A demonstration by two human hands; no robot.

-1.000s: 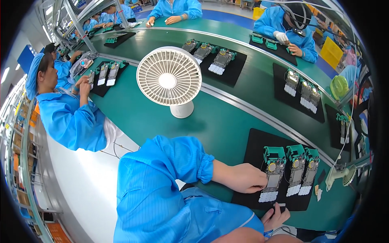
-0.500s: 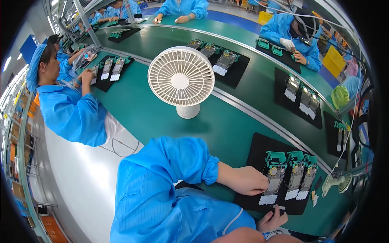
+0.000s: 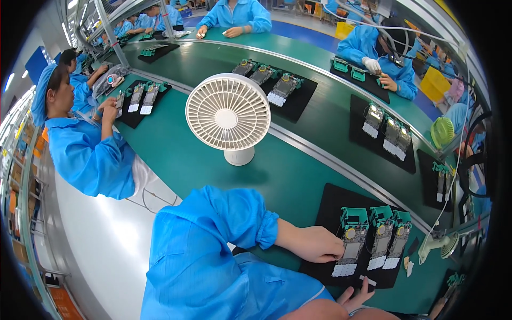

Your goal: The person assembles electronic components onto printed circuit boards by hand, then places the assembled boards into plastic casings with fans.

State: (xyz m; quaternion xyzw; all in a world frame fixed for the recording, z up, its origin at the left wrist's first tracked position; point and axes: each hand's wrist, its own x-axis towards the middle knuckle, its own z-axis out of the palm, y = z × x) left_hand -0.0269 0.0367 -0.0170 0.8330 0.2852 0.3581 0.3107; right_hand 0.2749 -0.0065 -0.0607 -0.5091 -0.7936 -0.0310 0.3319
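Note:
My left hand (image 3: 321, 244) has its fingers pinched at the left edge of the nearest circuit board (image 3: 350, 252); whatever is between the fingertips is hidden. This board has a green plastic frame (image 3: 354, 216) at its far end, a round yellow part, and white pads at its near end. Two similar boards, a middle one (image 3: 380, 242) and a right one (image 3: 397, 242), lie beside it on a black mat (image 3: 326, 213). Below the mat's near edge, my right hand (image 3: 356, 302) holds a small pale strip (image 3: 368, 280) at its fingertips.
A white fan (image 3: 226, 118) stands on the green bench ahead. Past a metal rail, further mats (image 3: 352, 136) carry boards. A small clip fan (image 3: 440, 242) and a hanging cable are at the right. One co-worker (image 3: 88, 144) sits left; others work across the bench.
The whole view has shifted slightly, with the bench appearing lower and further left. My left hand stays at the same board's edge. The pale strip in my right fingers shows more plainly.

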